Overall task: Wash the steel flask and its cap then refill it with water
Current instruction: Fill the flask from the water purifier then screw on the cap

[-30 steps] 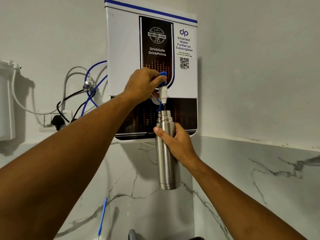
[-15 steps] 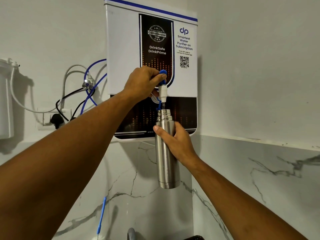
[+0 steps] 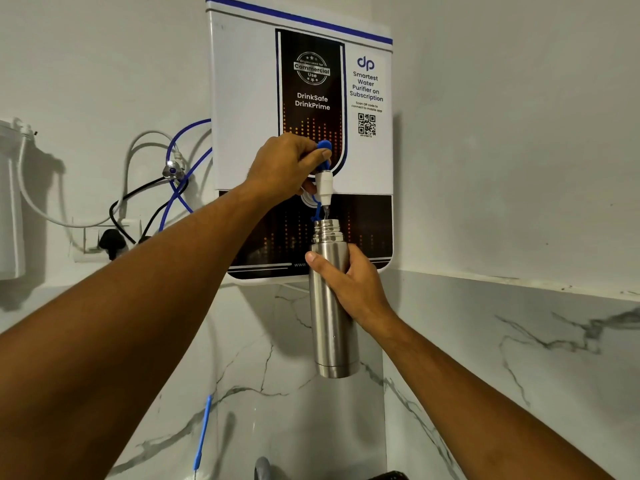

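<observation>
Left grip [image 3: 287, 166]: I see it pinching the blue tap lever [image 3: 324, 145].
Purifier [image 3: 242, 98]: wall-mounted; I read "DrinkSafe DrinkPrime", "Commercial Use", "Smartest Water Purifier on Subscription".
Steel flask [image 3: 327, 323]: upright, uncapped, mouth just under the spout [image 3: 324, 187].
Right grip [image 3: 356, 289]: wrapped round its upper body.

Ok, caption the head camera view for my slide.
Left hand grips the blue tap lever of the purifier while the right hand holds the open steel flask under the running spout.

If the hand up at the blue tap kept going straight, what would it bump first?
The left hand holds the blue lever; straight on, it would probably meet the purifier front, though depth is unclear.
</observation>
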